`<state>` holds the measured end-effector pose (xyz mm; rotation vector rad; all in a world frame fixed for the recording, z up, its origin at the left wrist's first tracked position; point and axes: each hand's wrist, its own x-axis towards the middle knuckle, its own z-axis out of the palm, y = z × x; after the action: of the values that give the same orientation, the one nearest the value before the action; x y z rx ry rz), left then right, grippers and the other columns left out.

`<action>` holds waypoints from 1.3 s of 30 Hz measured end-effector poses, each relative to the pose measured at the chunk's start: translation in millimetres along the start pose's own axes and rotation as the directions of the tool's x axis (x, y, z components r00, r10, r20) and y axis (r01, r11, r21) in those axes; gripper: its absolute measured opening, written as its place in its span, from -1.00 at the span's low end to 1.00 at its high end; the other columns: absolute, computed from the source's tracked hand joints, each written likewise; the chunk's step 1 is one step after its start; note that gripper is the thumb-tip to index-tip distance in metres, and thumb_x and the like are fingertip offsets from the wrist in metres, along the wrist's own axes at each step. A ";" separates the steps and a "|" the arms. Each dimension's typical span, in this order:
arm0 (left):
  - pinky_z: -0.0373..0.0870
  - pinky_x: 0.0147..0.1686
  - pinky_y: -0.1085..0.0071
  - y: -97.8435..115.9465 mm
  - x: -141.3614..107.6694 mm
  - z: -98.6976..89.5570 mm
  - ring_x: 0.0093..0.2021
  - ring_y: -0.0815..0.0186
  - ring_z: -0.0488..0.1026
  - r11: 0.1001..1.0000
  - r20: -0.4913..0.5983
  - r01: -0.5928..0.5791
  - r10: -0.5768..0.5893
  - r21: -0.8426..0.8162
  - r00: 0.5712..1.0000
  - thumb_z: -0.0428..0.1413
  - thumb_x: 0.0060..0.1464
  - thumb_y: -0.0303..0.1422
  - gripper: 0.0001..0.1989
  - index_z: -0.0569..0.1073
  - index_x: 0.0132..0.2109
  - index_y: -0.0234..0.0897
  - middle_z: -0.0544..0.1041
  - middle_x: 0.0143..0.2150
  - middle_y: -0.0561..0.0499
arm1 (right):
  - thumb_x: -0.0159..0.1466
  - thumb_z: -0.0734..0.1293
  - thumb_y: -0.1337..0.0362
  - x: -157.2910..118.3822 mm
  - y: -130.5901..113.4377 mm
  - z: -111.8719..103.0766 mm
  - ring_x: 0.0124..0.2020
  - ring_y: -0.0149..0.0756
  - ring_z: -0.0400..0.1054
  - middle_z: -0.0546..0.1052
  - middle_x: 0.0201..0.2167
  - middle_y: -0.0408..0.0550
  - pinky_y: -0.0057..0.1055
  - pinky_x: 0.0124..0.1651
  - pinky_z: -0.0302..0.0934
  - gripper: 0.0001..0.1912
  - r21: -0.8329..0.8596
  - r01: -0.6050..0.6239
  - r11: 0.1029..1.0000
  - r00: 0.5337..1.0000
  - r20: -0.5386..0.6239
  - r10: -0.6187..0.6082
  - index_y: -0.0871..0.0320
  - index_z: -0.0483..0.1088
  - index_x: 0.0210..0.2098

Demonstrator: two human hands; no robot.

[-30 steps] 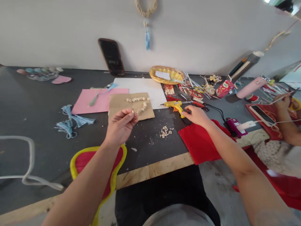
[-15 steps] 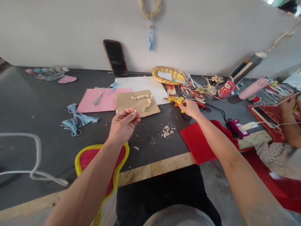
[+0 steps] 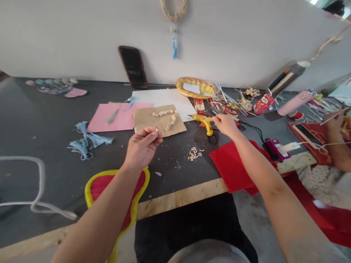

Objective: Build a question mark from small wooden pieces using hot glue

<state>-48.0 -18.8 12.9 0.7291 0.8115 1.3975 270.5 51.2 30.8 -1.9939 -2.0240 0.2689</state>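
Note:
Between thumb and fingers, my left hand (image 3: 144, 144) pinches a small pale piece (image 3: 157, 130) in front of the brown card (image 3: 141, 118). Short rows of cream beads (image 3: 163, 113) lie on that card. My right hand (image 3: 225, 125) is closed at the rear end of a yellow glue gun (image 3: 206, 122), which rests on the table with its nozzle pointing left; what the fingertips grip is too small to make out. A pile of short pale pieces (image 3: 194, 153) lies on the dark table (image 3: 164, 179) between my hands.
Blue tassels (image 3: 91, 137) and pink paper (image 3: 102, 122) lie left. Behind are a propped phone (image 3: 133, 67) and wicker basket (image 3: 196, 95). Red cloth (image 3: 233, 171), a purple box (image 3: 275, 149) and a pink bottle (image 3: 297, 102) are at right, near another person's hand (image 3: 333, 118).
The glue gun's handle has swung toward me, and my right hand has shifted from the handle to its rear end. My left hand keeps its pinch on the piece.

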 end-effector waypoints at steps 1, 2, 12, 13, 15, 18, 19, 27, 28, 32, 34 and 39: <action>0.48 -0.41 0.57 -0.1 0.2 -0.4 -0.42 0.43 0.50 1.000 0.001 0.001 -0.001 -0.002 1.000 0.36 -0.13 -0.43 -0.83 0.55 -0.35 -0.27 0.54 -0.45 0.06 | 0.38 0.16 0.21 7.0 3.8 -5.6 -0.12 -0.07 0.50 0.63 -0.19 0.08 -0.30 -0.11 0.27 -0.71 -0.011 0.002 1.000 0.999 -0.034 -0.002 0.14 0.50 -0.23; 0.48 -0.41 0.57 -0.3 0.4 -0.8 -0.42 0.43 0.50 1.000 0.003 0.003 -0.003 -0.004 1.000 0.36 -0.13 -0.43 -0.84 0.55 -0.35 -0.27 0.54 -0.45 0.05 | 0.37 0.16 0.27 15.2 7.8 -10.2 -0.05 -0.09 0.48 0.61 -0.10 0.07 -0.30 -0.05 0.26 -0.72 -0.021 0.008 1.000 0.997 -0.073 -0.010 0.14 0.50 -0.16; 0.46 -0.43 0.57 1.1 2.2 -2.1 -0.43 0.43 0.48 1.000 -0.011 -0.024 0.024 -0.019 1.000 0.36 -0.14 -0.44 -0.85 0.56 -0.36 -0.27 0.54 -0.46 0.04 | 0.16 0.40 0.35 73.4 15.3 9.2 -0.17 -0.19 0.48 0.64 -0.24 -0.05 -0.38 -0.13 0.28 -0.92 -0.171 0.147 0.974 0.982 0.146 -0.123 0.08 0.56 -0.36; 0.46 -0.43 0.57 1.1 2.1 -2.0 -0.42 0.43 0.49 1.000 -0.009 -0.023 0.022 -0.019 1.000 0.35 -0.14 -0.44 -0.85 0.56 -0.36 -0.27 0.54 -0.46 0.04 | 0.17 0.38 0.36 73.4 14.2 8.6 -0.17 -0.17 0.48 0.63 -0.21 -0.01 -0.37 -0.12 0.28 -0.92 -0.178 0.141 0.974 0.984 0.137 -0.117 0.09 0.55 -0.35; 0.45 -0.43 0.57 0.7 2.1 -2.0 -0.42 0.43 0.49 1.000 0.000 -0.019 0.019 -0.023 1.000 0.35 -0.13 -0.44 -0.85 0.56 -0.35 -0.27 0.54 -0.46 0.04 | 0.24 0.32 0.36 73.1 13.3 1.7 -0.14 -0.12 0.47 0.60 -0.14 0.09 -0.31 -0.09 0.28 -0.88 -0.195 0.101 0.976 0.993 0.080 -0.087 0.12 0.52 -0.28; 0.44 -0.43 0.58 -0.3 2.4 -2.5 -0.42 0.43 0.48 0.999 0.015 -0.015 0.016 -0.037 1.000 0.37 -0.14 -0.43 -0.83 0.56 -0.35 -0.29 0.54 -0.46 0.04 | 0.32 0.20 0.36 74.4 14.2 -19.9 -0.15 -0.08 0.46 0.58 -0.16 0.13 -0.25 -0.07 0.27 -0.80 -0.153 0.001 0.988 0.989 -0.144 -0.024 0.14 0.44 -0.15; 0.44 -0.43 0.58 -0.7 2.6 -2.9 -0.42 0.44 0.48 0.999 0.015 -0.015 0.016 -0.041 1.000 0.37 -0.15 -0.43 -0.83 0.56 -0.35 -0.29 0.54 -0.46 0.04 | 0.32 0.19 0.36 75.0 14.4 -28.6 -0.16 -0.10 0.45 0.58 -0.19 0.11 -0.25 -0.07 0.28 -0.80 -0.123 -0.015 0.992 0.973 -0.232 -0.014 0.14 0.42 -0.14; 0.44 -0.42 0.60 -0.9 0.6 -2.0 -0.42 0.44 0.48 0.999 0.026 -0.002 0.003 -0.046 1.000 0.40 -0.16 -0.40 -0.80 0.57 -0.35 -0.31 0.55 -0.45 0.03 | 0.15 0.31 0.41 67.5 -20.3 -71.9 -0.22 -0.07 0.47 0.60 -0.27 0.11 -0.25 -0.11 0.27 -0.92 -0.307 0.046 0.951 0.998 -0.037 -0.060 0.18 0.47 -0.38; 0.44 -0.42 0.60 -0.8 -0.1 -1.2 -0.43 0.45 0.47 0.999 0.032 0.003 -0.002 -0.047 0.999 0.40 -0.17 -0.40 -0.80 0.56 -0.35 -0.31 0.55 -0.45 0.04 | 0.13 0.32 0.42 67.6 -31.3 -70.0 -0.23 -0.07 0.47 0.60 -0.28 0.11 -0.25 -0.12 0.28 -0.92 -0.307 0.069 0.949 0.997 -0.010 -0.076 0.18 0.47 -0.39; 0.44 -0.41 0.59 -1.0 -3.2 1.5 -0.43 0.46 0.47 0.999 0.070 0.021 -0.018 -0.039 0.997 0.40 -0.15 -0.39 -0.80 0.56 -0.35 -0.32 0.55 -0.44 0.04 | 0.17 0.32 0.41 77.9 -90.9 -47.0 -0.19 -0.10 0.46 0.60 -0.29 0.09 -0.20 -0.06 0.31 -0.93 -0.183 0.239 0.954 0.971 0.037 -0.236 0.20 0.47 -0.37; 0.44 -0.40 0.59 -1.3 -4.8 2.1 -0.44 0.46 0.47 0.999 0.086 0.031 -0.028 -0.024 0.996 0.40 -0.14 -0.39 -0.80 0.56 -0.34 -0.32 0.56 -0.44 0.03 | 0.23 0.28 0.41 86.6 -125.0 -32.0 -0.16 -0.18 0.46 0.60 -0.22 0.05 -0.21 -0.02 0.32 -0.86 0.045 0.392 0.919 0.920 -0.041 -0.391 0.20 0.47 -0.25; 0.43 -0.40 0.59 -2.1 -6.8 1.6 -0.44 0.46 0.48 0.998 0.098 0.056 -0.055 -0.007 0.994 0.40 -0.14 -0.38 -0.78 0.55 -0.33 -0.34 0.58 -0.44 0.02 | 0.30 0.30 0.28 89.8 -179.9 -14.5 0.03 -0.24 0.40 0.45 0.15 0.04 -0.21 0.06 0.33 -0.54 0.416 0.618 0.668 0.762 -0.105 -0.639 0.14 0.24 0.17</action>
<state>-45.5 -25.7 12.4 0.7563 0.7423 1.3045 105.2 135.0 110.2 -0.9466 -2.2915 0.5478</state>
